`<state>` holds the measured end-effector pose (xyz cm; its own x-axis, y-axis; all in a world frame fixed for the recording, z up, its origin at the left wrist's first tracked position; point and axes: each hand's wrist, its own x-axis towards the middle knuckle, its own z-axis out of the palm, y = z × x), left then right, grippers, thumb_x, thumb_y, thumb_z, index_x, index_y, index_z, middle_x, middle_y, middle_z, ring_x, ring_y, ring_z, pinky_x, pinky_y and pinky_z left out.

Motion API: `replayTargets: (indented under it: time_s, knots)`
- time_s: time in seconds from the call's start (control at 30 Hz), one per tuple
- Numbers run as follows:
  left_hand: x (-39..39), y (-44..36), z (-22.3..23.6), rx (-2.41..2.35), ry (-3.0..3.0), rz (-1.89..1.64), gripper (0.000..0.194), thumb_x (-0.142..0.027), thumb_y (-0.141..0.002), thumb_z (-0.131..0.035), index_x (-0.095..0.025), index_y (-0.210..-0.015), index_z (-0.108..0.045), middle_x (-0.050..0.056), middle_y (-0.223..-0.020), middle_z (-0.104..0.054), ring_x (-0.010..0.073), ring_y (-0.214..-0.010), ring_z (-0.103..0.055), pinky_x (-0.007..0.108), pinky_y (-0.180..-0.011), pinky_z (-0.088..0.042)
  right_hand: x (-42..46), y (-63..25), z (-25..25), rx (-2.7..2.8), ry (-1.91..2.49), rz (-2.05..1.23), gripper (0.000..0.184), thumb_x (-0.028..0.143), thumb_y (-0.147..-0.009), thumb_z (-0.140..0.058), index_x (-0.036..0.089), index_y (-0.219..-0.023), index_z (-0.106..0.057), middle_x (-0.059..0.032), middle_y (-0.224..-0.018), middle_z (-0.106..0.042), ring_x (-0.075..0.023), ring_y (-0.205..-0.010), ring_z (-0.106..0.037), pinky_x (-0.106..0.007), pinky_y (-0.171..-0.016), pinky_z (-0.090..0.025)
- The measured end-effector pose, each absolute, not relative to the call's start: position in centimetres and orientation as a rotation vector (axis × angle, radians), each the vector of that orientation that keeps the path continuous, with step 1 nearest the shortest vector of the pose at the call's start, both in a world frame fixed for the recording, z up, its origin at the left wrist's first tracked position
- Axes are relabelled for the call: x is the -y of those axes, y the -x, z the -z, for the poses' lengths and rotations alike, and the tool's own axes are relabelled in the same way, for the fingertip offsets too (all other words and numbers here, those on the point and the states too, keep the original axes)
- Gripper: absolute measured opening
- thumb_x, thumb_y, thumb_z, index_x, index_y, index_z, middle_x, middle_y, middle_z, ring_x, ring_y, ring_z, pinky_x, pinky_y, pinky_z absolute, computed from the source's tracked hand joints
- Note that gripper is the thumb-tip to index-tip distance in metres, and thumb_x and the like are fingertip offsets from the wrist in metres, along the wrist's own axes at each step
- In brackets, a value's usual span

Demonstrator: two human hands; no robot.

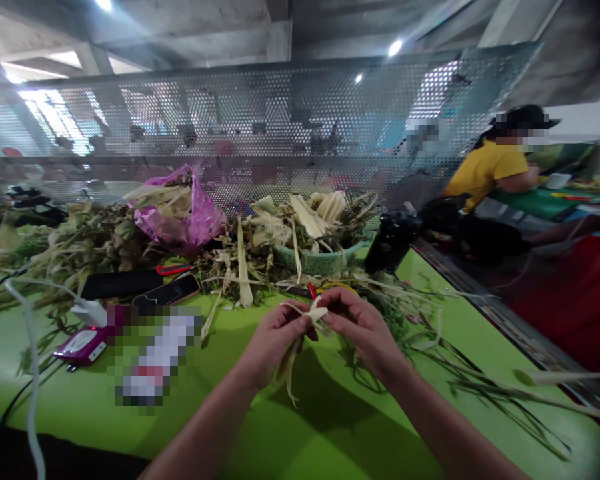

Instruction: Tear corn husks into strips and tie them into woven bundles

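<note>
Above the green table (220, 420), both hands pinch one small bundle of pale dried corn husk (318, 313). My left hand (275, 337) grips it with thumb and fingers, and thin husk strips hang down below that hand. My right hand (363, 327) closes its thumb and fingertips on the other side of the husk. Just behind the hands lie a red-tipped tool (312, 291) and something yellow, partly hidden. A green basket (320, 262) heaped with dried husks stands farther back.
Dried leaves (90, 243) and a pink plastic bag (185, 220) of husks lie at the back left. Phones (167, 293) and a purple power strip (83, 343) with a white cable sit left. A black bottle (390, 241) stands right, near long stems (500, 393). A person in yellow (490, 167) sits beyond.
</note>
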<state>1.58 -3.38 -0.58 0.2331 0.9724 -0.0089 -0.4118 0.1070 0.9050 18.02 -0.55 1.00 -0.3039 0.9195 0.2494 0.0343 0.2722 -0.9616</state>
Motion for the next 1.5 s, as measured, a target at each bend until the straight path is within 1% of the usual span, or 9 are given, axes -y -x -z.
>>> replayTargets:
  time_s: [0.23,0.5,0.7,0.8,0.93,1.1,1.2,1.4,1.5]
  knots:
    - [3.2,-1.8,0.2,-0.787,-0.937,-1.262,0.022,-0.03,-0.076,-0.07,-0.016,-0.088,-0.058,0.0,-0.074,-0.059,0.0106,-0.071,-0.055,0.023,-0.071,-0.04,0.8,-18.0,-1.4,1.686,0.901,-1.17,0.021,0.036,-0.081,-0.064,0.02,-0.093,-0.06,-0.0026,-0.085,-0.061,-0.0165,-0.077,-0.056,-0.027,-0.068,-0.045]
    - [2.6,-2.0,1.5,-0.79,-1.096,-1.267,0.027,-0.036,-0.078,-0.067,-0.017,-0.092,-0.054,0.001,-0.078,-0.057,0.0121,-0.074,-0.053,0.027,-0.074,-0.04,0.8,-17.4,-0.6,1.749,0.989,-0.833,0.015,0.034,-0.081,-0.065,0.019,-0.082,-0.062,-0.0019,-0.073,-0.061,-0.0158,-0.066,-0.057,-0.028,-0.061,-0.046]
    - [2.3,-2.1,2.2,-0.873,-1.259,-1.261,0.023,-0.036,-0.082,-0.061,-0.017,-0.092,-0.052,0.002,-0.078,-0.056,0.0139,-0.073,-0.053,0.028,-0.072,-0.042,1.2,-17.4,-1.0,1.938,0.848,-0.403,0.004,0.022,-0.082,-0.064,0.022,-0.084,-0.068,-0.0045,-0.087,-0.062,-0.0188,-0.086,-0.059,-0.031,-0.076,-0.047]
    - [2.7,-2.0,2.3,-1.014,-1.437,-1.235,0.018,-0.031,-0.085,-0.056,-0.018,-0.096,-0.053,0.003,-0.081,-0.059,0.0142,-0.073,-0.053,0.028,-0.07,-0.041,1.0,-17.5,-0.8,1.912,0.899,-0.464,0.006,0.022,-0.083,-0.064,0.022,-0.086,-0.068,-0.0051,-0.091,-0.062,-0.0189,-0.088,-0.06,-0.031,-0.076,-0.048]
    - [3.0,-2.0,2.2,-1.122,-1.6,-1.216,0.018,-0.024,-0.083,-0.057,-0.02,-0.1,-0.056,0.003,-0.087,-0.063,0.0149,-0.077,-0.055,0.027,-0.072,-0.041,0.6,-17.5,-0.3,1.8,1.0,-0.62,0.006,0.025,-0.08,-0.066,0.021,-0.084,-0.067,-0.0035,-0.083,-0.065,-0.0178,-0.077,-0.061,-0.03,-0.069,-0.048]
    - [2.8,-1.7,1.4,-0.948,-1.36,-1.237,0.02,-0.027,-0.081,-0.06,-0.018,-0.099,-0.059,0.006,-0.099,-0.062,0.0165,-0.091,-0.055,0.028,-0.08,-0.042,0.7,-17.3,-0.5,1.659,1.025,-0.807,0.01,0.028,-0.077,-0.068,0.019,-0.08,-0.067,-0.0025,-0.076,-0.065,-0.0165,-0.07,-0.06,-0.029,-0.065,-0.047]
    - [2.7,-1.6,1.0,-0.925,-1.15,-1.21,0.02,-0.031,-0.08,-0.061,-0.016,-0.095,-0.06,0.004,-0.092,-0.061,0.0143,-0.084,-0.054,0.027,-0.079,-0.041,1.0,-17.0,-0.6,1.653,0.998,-0.837,0.011,0.029,-0.077,-0.068,0.019,-0.078,-0.066,-0.0025,-0.076,-0.065,-0.0163,-0.07,-0.059,-0.028,-0.065,-0.047]
    - [2.6,-1.7,1.2,-0.904,-1.022,-1.227,0.012,-0.026,-0.08,-0.057,-0.015,-0.085,-0.061,0.0,-0.074,-0.057,0.0114,-0.07,-0.05,0.024,-0.068,-0.039,1.2,-16.6,-0.3,1.714,0.919,-0.836,0.007,0.027,-0.078,-0.068,0.02,-0.081,-0.066,-0.0032,-0.082,-0.067,-0.0175,-0.077,-0.061,-0.03,-0.072,-0.048]
    - [2.5,-1.8,1.5,-0.919,-0.978,-1.249,0.009,-0.024,-0.079,-0.057,-0.016,-0.083,-0.059,0.0,-0.074,-0.056,0.0112,-0.07,-0.05,0.024,-0.069,-0.04,1.3,-16.7,-0.6,1.731,0.902,-0.899,0.012,0.031,-0.08,-0.067,0.021,-0.085,-0.067,-0.004,-0.085,-0.066,-0.018,-0.08,-0.06,-0.029,-0.073,-0.047]
